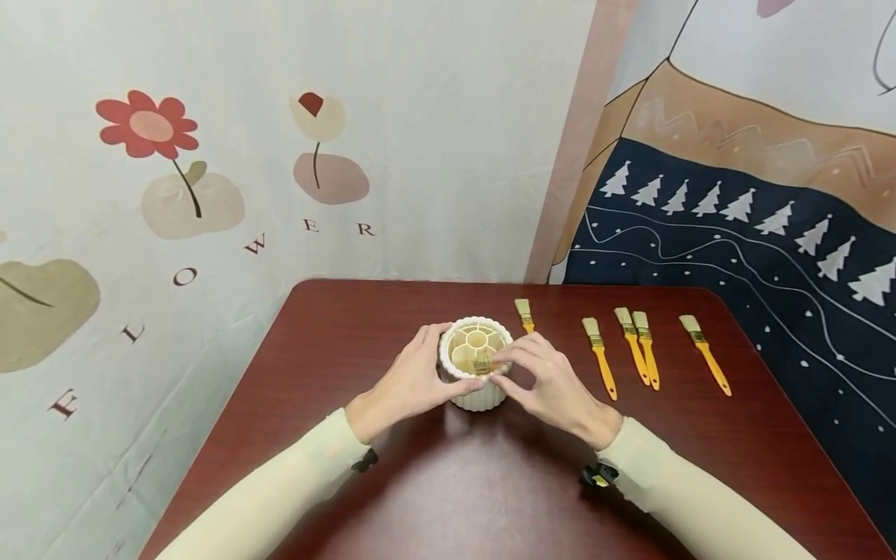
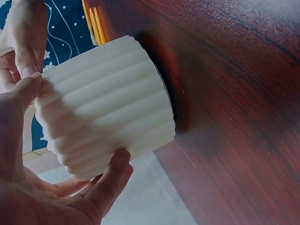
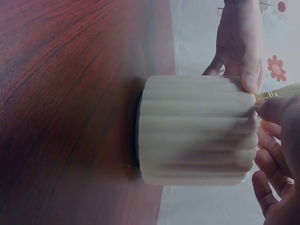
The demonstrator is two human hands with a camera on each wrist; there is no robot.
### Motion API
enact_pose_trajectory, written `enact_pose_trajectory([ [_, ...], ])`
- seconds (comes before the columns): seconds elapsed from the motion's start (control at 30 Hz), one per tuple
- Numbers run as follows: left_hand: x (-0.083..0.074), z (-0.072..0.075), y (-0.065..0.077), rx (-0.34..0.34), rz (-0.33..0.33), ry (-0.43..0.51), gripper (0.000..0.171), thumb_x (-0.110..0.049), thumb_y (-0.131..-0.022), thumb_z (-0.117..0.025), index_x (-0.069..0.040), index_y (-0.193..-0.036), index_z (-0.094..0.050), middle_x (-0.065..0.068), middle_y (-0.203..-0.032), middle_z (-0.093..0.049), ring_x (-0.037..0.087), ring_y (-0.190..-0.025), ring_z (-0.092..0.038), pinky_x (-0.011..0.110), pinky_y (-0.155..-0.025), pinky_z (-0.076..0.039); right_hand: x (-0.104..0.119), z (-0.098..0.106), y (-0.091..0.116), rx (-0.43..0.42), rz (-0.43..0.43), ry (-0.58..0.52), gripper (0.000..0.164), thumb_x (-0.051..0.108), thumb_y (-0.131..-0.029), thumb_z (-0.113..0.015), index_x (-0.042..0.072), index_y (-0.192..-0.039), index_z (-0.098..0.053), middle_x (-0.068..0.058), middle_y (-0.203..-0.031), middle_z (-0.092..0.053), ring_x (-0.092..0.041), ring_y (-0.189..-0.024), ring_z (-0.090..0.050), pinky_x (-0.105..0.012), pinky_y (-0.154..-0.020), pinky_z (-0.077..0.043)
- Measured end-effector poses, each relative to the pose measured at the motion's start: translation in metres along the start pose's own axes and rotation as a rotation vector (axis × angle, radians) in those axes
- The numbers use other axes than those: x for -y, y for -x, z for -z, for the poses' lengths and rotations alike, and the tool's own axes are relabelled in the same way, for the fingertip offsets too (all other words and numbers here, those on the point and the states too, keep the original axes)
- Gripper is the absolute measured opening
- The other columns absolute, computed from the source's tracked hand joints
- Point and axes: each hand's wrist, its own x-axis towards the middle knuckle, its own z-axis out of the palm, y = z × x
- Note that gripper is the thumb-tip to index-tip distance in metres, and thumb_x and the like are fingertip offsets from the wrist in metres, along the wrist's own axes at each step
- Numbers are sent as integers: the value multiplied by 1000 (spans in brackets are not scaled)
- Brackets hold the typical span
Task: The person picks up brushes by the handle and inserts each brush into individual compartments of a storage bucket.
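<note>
A cream ribbed round holder (image 1: pixel 479 398) stands on the table, its top split into compartments around a central ring. My left hand (image 1: pixel 416 372) grips it from the left, thumb along the near rim and fingers round the far side. In the left wrist view those fingers (image 2: pixel 112 176) curl against the ribbed wall. At the near right rim, my right hand (image 1: pixel 549 379) pinches a paintbrush (image 1: pixel 482 364) close to its metal ferrule. The brush's bristles (image 3: pixel 286 90) point up out of the holder in the right wrist view; its handle is hidden inside.
Several yellow-handled paintbrushes lie to the right: a single brush (image 1: pixel 600 359), a pair side by side (image 1: pixel 638 348) and one farther right (image 1: pixel 705 356). Another brush (image 1: pixel 523 313) lies behind my right hand. Patterned cloths (image 1: pixel 448 155) hang behind the dark red table (image 1: pixel 336 327).
</note>
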Motion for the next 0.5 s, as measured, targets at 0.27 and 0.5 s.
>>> enact_pose_trajectory([
  [0.27,0,2,1,15,7,0,112,-60,-89,-98,-6,-172,-46,17,-164,-61,36,-148,-65,55,-122,-63,-3,9,1,-15,-3,-12,39,8,-89,-101,13,-124,-86,1,-117,-84,-20,-114,-72,-26,-100,-64],
  [0.5,-7,1,3,-34,46,7,112,-60,-86,-100,-5,-168,-48,15,-161,-60,34,-142,-67,54,-119,-65,-7,22,2,-22,-56,-6,38,7,-90,-100,13,-125,-87,-1,-119,-85,-21,-117,-73,-16,-106,-59],
])
